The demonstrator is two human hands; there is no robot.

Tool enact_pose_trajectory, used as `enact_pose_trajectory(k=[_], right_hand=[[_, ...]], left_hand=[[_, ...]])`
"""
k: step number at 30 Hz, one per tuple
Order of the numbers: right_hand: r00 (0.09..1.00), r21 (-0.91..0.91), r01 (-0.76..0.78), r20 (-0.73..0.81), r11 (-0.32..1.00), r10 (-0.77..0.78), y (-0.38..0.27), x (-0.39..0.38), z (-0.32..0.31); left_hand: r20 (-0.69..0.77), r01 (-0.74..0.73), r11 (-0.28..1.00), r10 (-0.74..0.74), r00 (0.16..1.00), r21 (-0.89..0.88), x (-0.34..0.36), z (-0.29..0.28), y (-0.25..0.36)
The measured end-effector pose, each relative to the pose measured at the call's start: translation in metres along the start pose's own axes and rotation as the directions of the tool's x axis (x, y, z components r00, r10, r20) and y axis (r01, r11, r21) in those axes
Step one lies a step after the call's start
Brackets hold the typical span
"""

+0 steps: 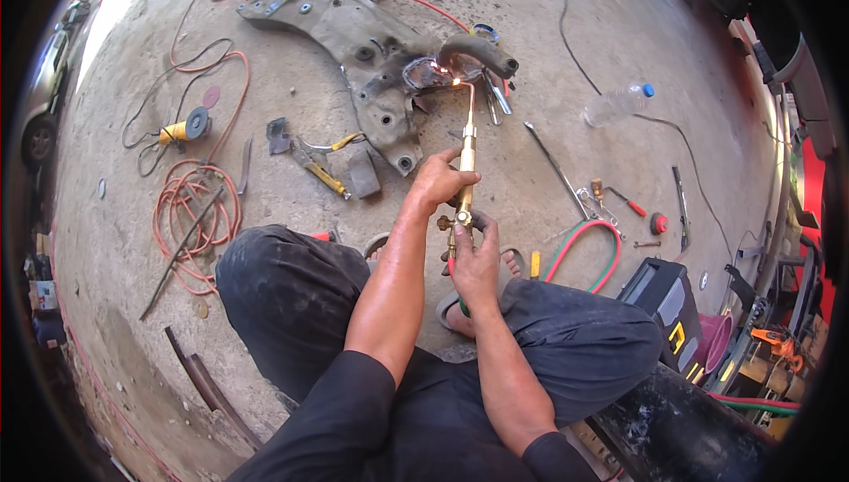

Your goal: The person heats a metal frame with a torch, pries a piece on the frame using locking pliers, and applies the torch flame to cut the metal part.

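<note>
A brass gas torch [467, 150] points away from me, a small flame at its copper tip. My left hand [442, 179] is closed round the torch's upper handle. Lower down, my right hand [473, 252] grips it by the valves, where red and green hoses [577, 239] join. The flame touches a rusty, glowing patch on a large dirty metal subframe [340, 31] lying on the concrete floor. A short curved tube [486, 53] sticks out beside that patch, with loose metal tools under it. My knees are spread on either side of my hands.
An angle grinder [181, 128] and coiled orange hose [196, 217] lie left, pliers and a metal block [363, 172] nearer the middle. Right are a plastic bottle [610, 106], long wrench [557, 168], screwdrivers, black toolbox [654, 314] and purple bucket [712, 340]. Clutter and vehicles line both edges.
</note>
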State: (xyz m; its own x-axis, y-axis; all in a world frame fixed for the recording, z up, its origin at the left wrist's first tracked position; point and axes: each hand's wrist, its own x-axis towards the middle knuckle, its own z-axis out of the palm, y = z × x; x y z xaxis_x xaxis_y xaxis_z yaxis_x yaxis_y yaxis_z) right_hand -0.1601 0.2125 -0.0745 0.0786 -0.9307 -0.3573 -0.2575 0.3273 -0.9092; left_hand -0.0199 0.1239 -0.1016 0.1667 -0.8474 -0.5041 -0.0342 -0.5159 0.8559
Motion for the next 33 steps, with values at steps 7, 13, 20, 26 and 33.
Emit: enact_pose_trajectory(k=[7, 13, 20, 26, 33], right_hand=[[0.973, -0.462, 0.23, 0.131, 0.857, -0.19, -0.082, 0.023, -0.039], [0.97, -0.564, 0.242, 0.112, 0.79, -0.217, -0.095, 0.025, -0.043], [0.928, -0.636, 0.354, 0.15, 0.686, -0.34, -0.071, 0.033, -0.049], [0.957, -0.583, 0.285, 0.128, 0.761, -0.26, -0.072, 0.03, -0.044], [0.933, -0.606, 0.354, 0.173, 0.712, -0.316, -0.063, 0.033, -0.045]], left_hand=[[0.004, 0.012, 0.827, -0.012, 1.0, -0.562, 0.004, 0.019, 0.02], [0.001, 0.014, 0.757, -0.017, 1.0, -0.653, 0.006, 0.03, 0.025], [0.016, 0.042, 0.771, -0.041, 0.999, -0.635, 0.007, 0.029, 0.023], [0.018, 0.041, 0.786, -0.038, 0.999, -0.617, 0.01, 0.029, 0.015], [0.013, 0.031, 0.779, -0.029, 1.0, -0.627, 0.008, 0.026, 0.014]])
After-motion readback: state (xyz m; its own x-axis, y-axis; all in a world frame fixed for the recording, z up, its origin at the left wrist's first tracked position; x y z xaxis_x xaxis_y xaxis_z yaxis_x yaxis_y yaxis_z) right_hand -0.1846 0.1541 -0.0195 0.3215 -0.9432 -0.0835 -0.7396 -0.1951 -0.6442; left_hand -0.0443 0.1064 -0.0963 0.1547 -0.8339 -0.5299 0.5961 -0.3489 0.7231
